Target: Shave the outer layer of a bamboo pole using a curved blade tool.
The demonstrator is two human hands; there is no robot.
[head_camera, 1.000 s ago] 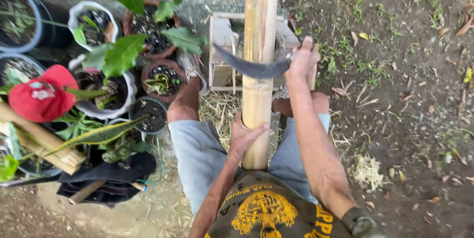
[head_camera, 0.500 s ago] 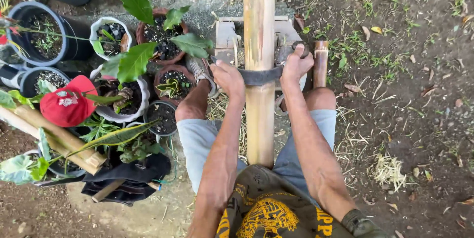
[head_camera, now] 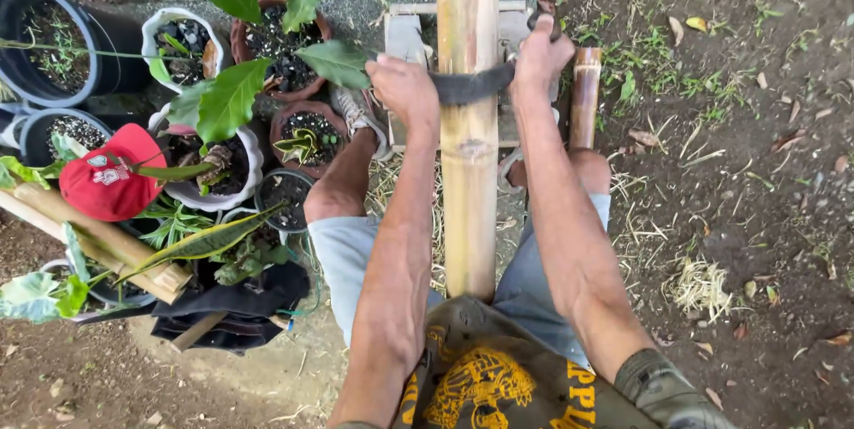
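Note:
A thick pale bamboo pole (head_camera: 469, 171) runs lengthways between my knees, its far end resting over a small wooden stool (head_camera: 405, 37). A dark curved blade (head_camera: 471, 86) lies across the pole's upper part. My left hand (head_camera: 405, 91) is closed on the blade's left end, beside the pole. My right hand (head_camera: 541, 55) grips the blade's right end and handle on the other side. Both arms stretch forward over my grey shorts.
Several potted plants (head_camera: 267, 46) crowd the left side, with a red cap (head_camera: 111, 171) among them. A second bamboo length (head_camera: 98, 242) lies at lower left over a dark cloth (head_camera: 236, 304). A short bamboo piece (head_camera: 584, 95) stands by my right knee. Bamboo shavings (head_camera: 703, 287) lie on the dirt at right.
One second ago my left hand held the pole low near my body; it has moved up onto the blade's left end. Both hands and the blade are now farther up the pole.

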